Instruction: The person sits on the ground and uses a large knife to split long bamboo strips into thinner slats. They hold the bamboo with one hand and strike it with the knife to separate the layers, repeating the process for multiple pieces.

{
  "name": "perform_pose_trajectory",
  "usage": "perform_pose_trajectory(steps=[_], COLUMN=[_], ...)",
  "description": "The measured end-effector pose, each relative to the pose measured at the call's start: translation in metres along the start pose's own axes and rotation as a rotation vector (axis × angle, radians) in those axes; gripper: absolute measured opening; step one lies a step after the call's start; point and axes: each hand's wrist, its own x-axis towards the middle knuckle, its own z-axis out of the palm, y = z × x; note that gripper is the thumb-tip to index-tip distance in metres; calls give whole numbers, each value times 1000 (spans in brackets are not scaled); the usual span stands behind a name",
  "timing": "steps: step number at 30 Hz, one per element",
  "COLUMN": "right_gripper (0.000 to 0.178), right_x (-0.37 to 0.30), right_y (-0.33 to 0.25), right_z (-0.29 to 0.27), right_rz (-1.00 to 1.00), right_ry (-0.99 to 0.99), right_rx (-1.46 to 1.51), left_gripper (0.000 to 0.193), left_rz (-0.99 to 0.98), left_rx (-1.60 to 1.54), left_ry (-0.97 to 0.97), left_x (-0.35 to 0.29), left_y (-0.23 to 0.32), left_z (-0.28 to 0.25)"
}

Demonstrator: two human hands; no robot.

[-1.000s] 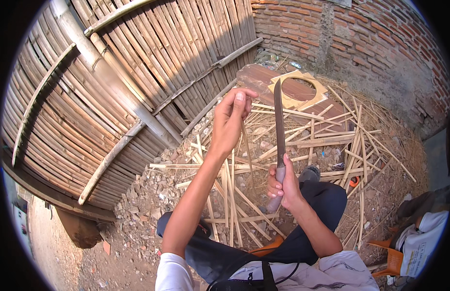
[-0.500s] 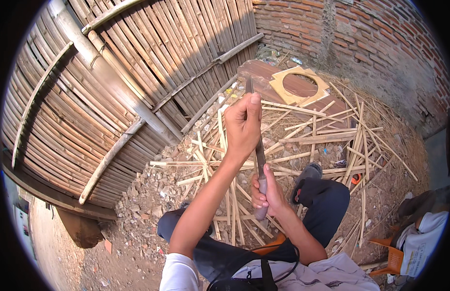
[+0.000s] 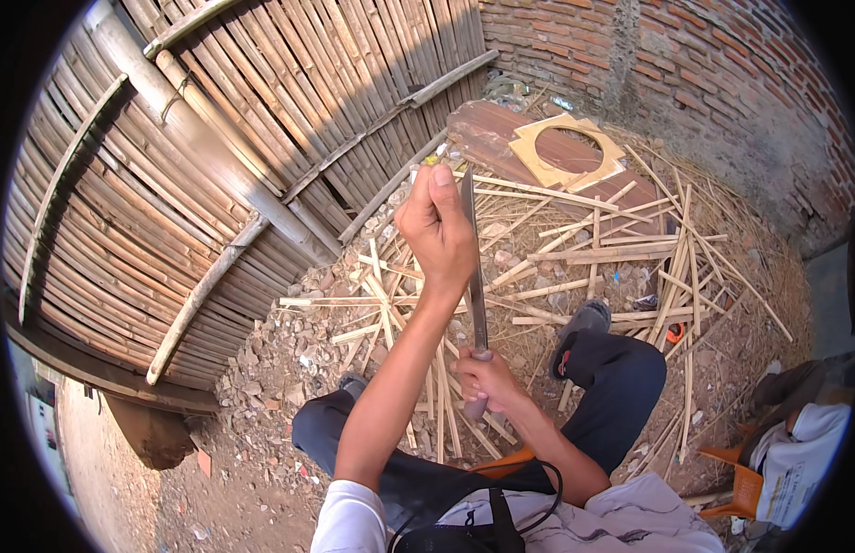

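Observation:
My left hand (image 3: 437,230) is raised in front of me, fingers closed around a thin bamboo strip held upright; the strip is mostly hidden by the fist. My right hand (image 3: 487,378) grips the handle of a long dark knife (image 3: 474,276), whose blade points up beside the left hand. Whether the blade touches the strip I cannot tell. Below my hands lie my legs in dark trousers (image 3: 612,378) and a heap of split bamboo strips (image 3: 575,267) on the ground.
A woven bamboo fence panel (image 3: 216,157) leans at the left. A brick wall (image 3: 685,74) closes the back. A brown board with a yellow frame with a round hole (image 3: 566,152) lies behind the strips. Rubble (image 3: 271,359) covers the ground; an orange seat (image 3: 736,475) is at right.
The knife has come down and nearer, its blade now upright beside my left fist. My left hand has closed tighter and shifted toward me; the right hand has dropped lower.

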Motion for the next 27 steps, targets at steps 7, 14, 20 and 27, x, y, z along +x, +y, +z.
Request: perform_pose_trajectory(steps=[7,14,20,27], right_gripper=[23,21,22,30], right_x=[16,25,82,57], right_y=[39,39,133,101], right_z=[-35,-24,-147,-89], right_rz=[86,-11,267,103], right_ry=[66,-6,106,30], right_rx=[-8,-56,45,12], left_gripper=[44,46,44,41], left_rz=[-9,-15,-59,-264], left_rx=[-17,-1,-215,-307], left_ry=[23,50,-42,-104], left_x=[0,3,1,7], left_y=[5,3,9,11], left_z=[-11,-18,-13,-24])
